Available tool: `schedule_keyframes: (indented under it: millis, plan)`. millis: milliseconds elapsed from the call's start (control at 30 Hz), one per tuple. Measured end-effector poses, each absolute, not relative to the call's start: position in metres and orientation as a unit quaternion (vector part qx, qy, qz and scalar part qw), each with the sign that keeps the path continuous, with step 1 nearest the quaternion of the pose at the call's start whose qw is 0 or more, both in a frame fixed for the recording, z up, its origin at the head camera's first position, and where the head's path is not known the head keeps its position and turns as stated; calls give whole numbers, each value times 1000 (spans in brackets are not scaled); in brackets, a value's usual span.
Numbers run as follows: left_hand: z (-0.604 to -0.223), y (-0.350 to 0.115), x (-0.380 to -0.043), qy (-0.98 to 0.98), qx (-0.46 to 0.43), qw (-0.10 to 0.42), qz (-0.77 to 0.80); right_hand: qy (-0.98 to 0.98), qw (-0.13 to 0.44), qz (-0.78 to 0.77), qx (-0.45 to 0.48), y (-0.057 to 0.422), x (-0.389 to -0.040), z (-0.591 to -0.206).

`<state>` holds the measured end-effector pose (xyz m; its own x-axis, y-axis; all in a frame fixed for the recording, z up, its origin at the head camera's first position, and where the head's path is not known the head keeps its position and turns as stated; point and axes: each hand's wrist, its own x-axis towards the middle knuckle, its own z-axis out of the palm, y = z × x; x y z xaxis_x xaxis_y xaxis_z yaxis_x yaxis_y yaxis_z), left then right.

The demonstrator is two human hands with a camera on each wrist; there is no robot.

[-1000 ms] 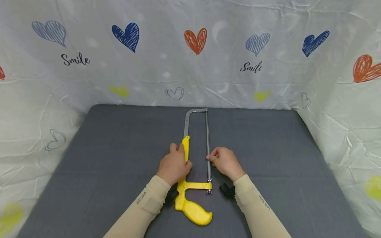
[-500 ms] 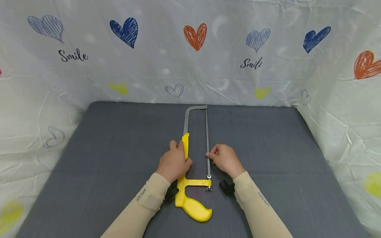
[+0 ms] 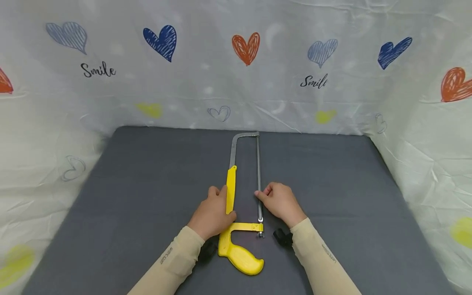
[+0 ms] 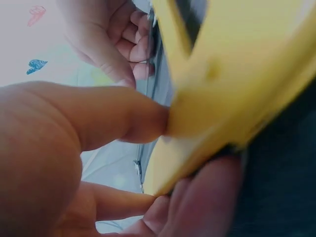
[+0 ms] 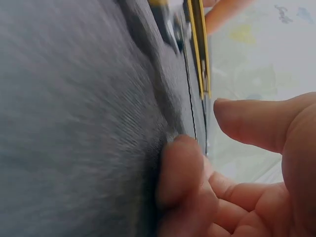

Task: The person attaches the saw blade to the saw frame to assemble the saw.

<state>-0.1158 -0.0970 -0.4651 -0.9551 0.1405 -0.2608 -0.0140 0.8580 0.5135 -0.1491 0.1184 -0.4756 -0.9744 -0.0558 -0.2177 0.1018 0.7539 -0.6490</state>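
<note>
A hacksaw [image 3: 241,259] lies flat in the head view, with its yellow handle toward me and its grey bow at the far end. My left hand [image 3: 210,215] pinches the yellow spine on its left side, thumb on top; the left wrist view shows fingers around the edge of the yellow frame [image 4: 212,74]. By the blade [image 3: 259,176] on the right is my right hand [image 3: 282,203], its thumb reaching across the blade. Thumb and fingers of the right hand [image 5: 237,207] stand apart in the right wrist view, with the blade running behind the fingertips.
Dark grey cloth [image 3: 166,164] covers the table under the saw. A pale curtain [image 3: 199,61] printed with hearts and "Smile" hangs behind and along both sides. A black wrist device [image 3: 283,237] sits at the right cuff.
My left hand has slid down the yellow spine toward the handle. The right thumb has spread a little from its fingers at the blade. The hacksaw stays almost where it was.
</note>
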Motion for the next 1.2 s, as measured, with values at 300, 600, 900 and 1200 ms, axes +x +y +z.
schedule_keyframes:
  millis: [300,600,900,1200]
  plan:
    - [-464,-100,-98,951,33,127,278,935,129,-330,-6,126,-100,-467]
    - [-466,-103,-96,947,48,135,289,938,141,-317,-16,118,-76,-465]
    - [-467,-105,-95,948,50,139,281,930,148,-335,-23,120,-75,-468]
    - [-468,-104,-96,948,56,136,282,920,161,-356,-43,126,-76,-468]
